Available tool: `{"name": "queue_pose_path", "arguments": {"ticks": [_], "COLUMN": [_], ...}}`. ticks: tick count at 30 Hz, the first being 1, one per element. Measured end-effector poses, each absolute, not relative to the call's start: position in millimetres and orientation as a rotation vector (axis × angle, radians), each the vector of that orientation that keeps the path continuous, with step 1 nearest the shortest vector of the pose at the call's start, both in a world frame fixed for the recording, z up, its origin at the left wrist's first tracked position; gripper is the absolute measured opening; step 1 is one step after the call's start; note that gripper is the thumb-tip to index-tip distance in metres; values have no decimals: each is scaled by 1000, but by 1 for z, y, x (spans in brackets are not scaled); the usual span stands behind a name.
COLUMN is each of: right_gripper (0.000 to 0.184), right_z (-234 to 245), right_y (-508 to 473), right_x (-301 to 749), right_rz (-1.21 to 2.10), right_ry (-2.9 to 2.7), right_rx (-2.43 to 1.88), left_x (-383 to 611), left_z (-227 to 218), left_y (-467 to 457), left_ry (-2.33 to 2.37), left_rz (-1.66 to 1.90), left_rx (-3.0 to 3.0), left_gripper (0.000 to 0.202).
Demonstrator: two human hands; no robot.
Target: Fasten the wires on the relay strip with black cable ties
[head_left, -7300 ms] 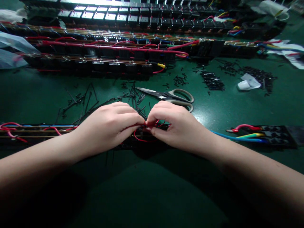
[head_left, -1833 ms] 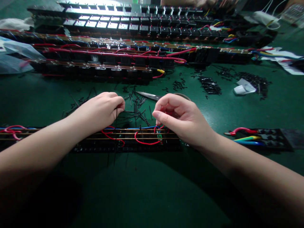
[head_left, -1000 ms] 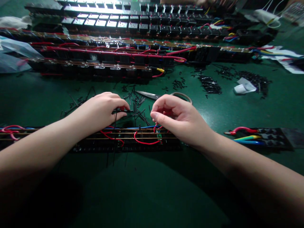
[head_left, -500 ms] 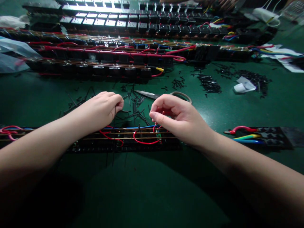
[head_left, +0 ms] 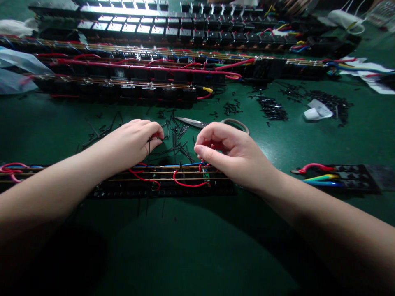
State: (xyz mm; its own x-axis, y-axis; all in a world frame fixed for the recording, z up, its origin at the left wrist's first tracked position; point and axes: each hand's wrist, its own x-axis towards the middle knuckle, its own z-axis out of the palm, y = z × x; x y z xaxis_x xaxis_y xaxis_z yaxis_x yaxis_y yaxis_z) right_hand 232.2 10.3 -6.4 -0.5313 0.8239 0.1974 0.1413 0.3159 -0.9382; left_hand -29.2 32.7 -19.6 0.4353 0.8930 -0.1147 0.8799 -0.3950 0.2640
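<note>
We are pinching a thin black cable tie (head_left: 149,159) in our left hand (head_left: 131,142), its tail crossing the wired strip (head_left: 166,190) on the green counter (head_left: 197,246). Our right hand (head_left: 231,154) is curling beside a red wire (head_left: 185,184); whether it is gripping anything, we cannot tell. The tie is looking light, springy and slick, so it is probably best pinched low.

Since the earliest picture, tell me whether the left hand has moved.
Yes: the left hand shifted left, away from the grey-handled steel scissors, now pinching a thin black cable tie.
</note>
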Motion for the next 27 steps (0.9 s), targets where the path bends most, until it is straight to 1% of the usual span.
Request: {"name": "queue_pose_path", "arguments": {"ticks": [13,20,23,27], "right_gripper": [7,7,7,6], "right_z": [-7,-8,-8,-7], "right_y": [10,10,11,11], "right_x": [233,233,232,232], "right_rz": [1249,1244,1234,1236], "right_ry": [-1889,-1892,-1897,-1896], "right_rx": [-846,-838,-837,-833], "left_x": [-33,-34,-34,-36], "left_z": [-20,-21,-20,-21], "left_y": [39,37,37,39], "left_ry": [1595,1608,1623,1578], "left_rz": [-217,-122,-134,-149], "left_rx": [2414,2399,2405,2435], "left_gripper": [27,25,26,23]}}
